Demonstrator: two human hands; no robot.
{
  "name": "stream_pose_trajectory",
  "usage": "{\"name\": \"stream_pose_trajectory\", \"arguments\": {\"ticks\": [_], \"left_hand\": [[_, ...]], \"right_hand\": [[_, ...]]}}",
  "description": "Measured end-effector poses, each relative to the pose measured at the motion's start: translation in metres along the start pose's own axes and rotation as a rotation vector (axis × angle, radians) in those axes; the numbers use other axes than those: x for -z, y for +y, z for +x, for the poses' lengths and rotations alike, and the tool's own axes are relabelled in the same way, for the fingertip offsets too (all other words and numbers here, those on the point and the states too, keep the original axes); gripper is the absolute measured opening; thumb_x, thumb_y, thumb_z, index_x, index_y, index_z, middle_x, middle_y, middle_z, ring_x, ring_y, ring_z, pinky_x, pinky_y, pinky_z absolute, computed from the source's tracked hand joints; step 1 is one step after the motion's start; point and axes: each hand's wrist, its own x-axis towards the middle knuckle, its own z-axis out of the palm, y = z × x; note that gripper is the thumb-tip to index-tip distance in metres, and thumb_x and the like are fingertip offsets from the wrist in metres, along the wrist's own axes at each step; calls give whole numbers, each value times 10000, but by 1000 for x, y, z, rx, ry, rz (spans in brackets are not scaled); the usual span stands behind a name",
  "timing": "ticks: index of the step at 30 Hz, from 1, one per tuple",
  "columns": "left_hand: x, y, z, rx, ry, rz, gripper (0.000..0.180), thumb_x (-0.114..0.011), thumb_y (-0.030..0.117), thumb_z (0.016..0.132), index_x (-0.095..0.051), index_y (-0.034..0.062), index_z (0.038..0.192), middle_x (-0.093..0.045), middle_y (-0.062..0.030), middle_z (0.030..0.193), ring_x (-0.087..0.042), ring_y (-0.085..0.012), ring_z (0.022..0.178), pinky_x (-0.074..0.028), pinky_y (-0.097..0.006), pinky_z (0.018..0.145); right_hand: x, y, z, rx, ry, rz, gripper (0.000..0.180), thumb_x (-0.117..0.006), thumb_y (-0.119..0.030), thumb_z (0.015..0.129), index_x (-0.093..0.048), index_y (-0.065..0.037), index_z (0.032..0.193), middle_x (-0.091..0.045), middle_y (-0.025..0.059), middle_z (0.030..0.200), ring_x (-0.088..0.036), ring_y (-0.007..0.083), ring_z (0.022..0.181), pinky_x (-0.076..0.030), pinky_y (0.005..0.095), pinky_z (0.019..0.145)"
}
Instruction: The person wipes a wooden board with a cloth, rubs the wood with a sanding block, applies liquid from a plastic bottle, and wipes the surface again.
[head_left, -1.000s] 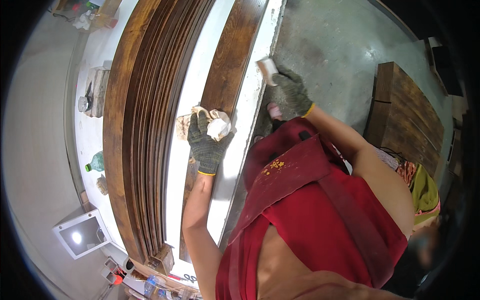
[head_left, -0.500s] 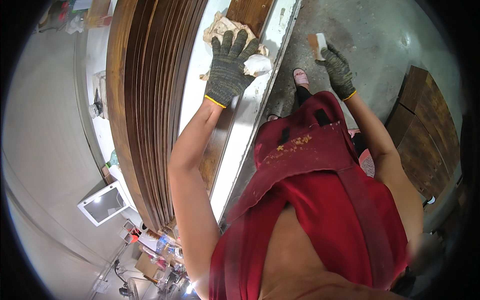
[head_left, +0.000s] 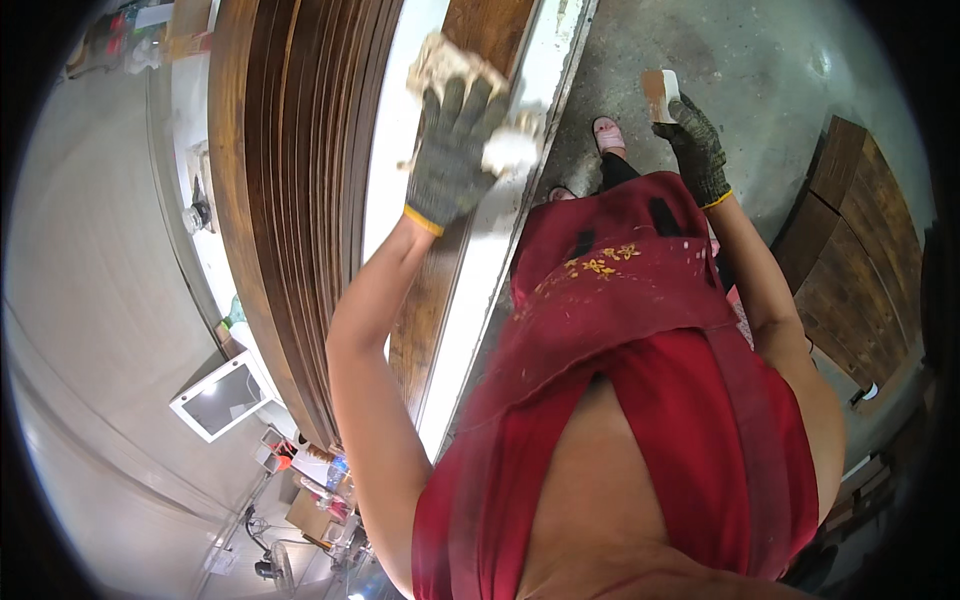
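Pressing cloth (head_left: 447, 66) onto brown board (head_left: 490, 28)

Person's left hand (head_left: 450, 150) lies palm-down at 12 o'clock, fingers spread; right hand (head_left: 697, 150), fingers curled, at 2 o'clock; left elbow (head_left: 345, 340) bent.

The blurred left hand (head_left: 452, 150) hides part of the plank (head_left: 490, 40) beneath it; beyond that hand the upper edge cuts the plank off; the cloth (head_left: 440, 65) under the hand is partly covered; the white wad (head_left: 510, 153) to its right may be paper, too blurred to tell; the right hand (head_left: 698, 150) covers the near end of its two-toned block (head_left: 657, 92).
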Motion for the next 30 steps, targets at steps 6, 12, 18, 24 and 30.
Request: {"name": "stream_pose_trajectory", "arguments": {"ticks": [6, 12, 18, 24, 30], "left_hand": [[-14, -8, 19, 32, 102, 10, 861, -763, 383, 741, -426, 136, 1494, -356, -151, 1564, -243, -388, 1474, -108, -558, 1217], [-14, 40, -126, 149, 65, -62, 819, -555, 589, 869, -382, 120, 1519, -285, -107, 1611, -167, -368, 1509, -58, -569, 1217], [-6, 67, -156, 110, -54, -14, 808, -739, 409, 733, -501, 22, 1402, -372, -217, 1521, -282, -479, 1429, -158, -677, 1152], [-5, 15, -27, -185, -93, -23, 793, -768, 417, 695, -528, 114, 1388, -408, -148, 1525, -288, -365, 1461, -123, -559, 1220], [-11, -22, 93, -282, 184, 25, 767, -713, 369, 746, -495, 76, 1421, -436, -156, 1502, -337, -369, 1420, -173, -532, 1203]], "right_hand": [[-7, -11, -21, 170, -1, -338, 471, -603, -229, 971, -533, 26, 1362, -603, 97, 1247, -613, 191, 1069, -548, 328, 862], [-5, 0, -24, 185, -40, -326, 433, -642, -139, 937, -554, 39, 1322, -611, 114, 1240, -613, 202, 1082, -541, 336, 896], [-38, 21, -30, 215, -131, -364, 441, -719, -49, 849, -609, 0, 1273, -598, 168, 1326, -610, 234, 1145, -517, 346, 951], [-48, 4, -38, 412, -161, -583, 407, -652, -115, 921, -582, 21, 1298, -614, 137, 1271, -609, 214, 1123, -522, 347, 934], [-27, -16, -40, 31, 52, -209, 448, -648, -277, 938, -584, 11, 1275, -635, 105, 1161, -633, 213, 992, -536, 365, 882]]}}
